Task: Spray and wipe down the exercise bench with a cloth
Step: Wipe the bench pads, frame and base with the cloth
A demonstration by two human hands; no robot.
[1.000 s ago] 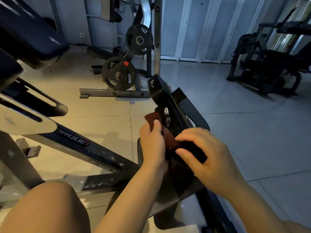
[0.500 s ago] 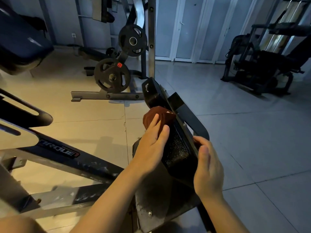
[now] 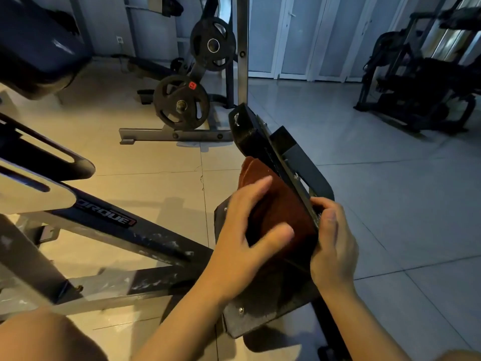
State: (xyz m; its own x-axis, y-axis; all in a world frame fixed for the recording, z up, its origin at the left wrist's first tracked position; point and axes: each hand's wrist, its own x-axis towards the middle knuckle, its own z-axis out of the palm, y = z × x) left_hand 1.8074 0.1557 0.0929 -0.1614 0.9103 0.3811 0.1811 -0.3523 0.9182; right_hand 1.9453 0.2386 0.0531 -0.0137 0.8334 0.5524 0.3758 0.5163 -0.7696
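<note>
The exercise bench (image 3: pixel 109 220) stretched from far left to the near centre, where its black foot plate (image 3: pixel 263 142) stood tilted. The left hand (image 3: pixel 247 241) pressed a brown cloth (image 3: pixel 281 204) flat against the plate with spread fingers; the right hand (image 3: pixel 333 243) gripped the plate's right edge. Wiping looked midway; no spray bottle was visible.

A tiled floor (image 3: pixel 390 217) is being seen, lit warm at left. The bench frame (image 3: pixel 145 238) is being carried on it, as are a rack base (image 3: pixel 166 135) bearing weight plates (image 3: pixel 181 106) and a dark machine (image 3: pixel 421 82) far right.
</note>
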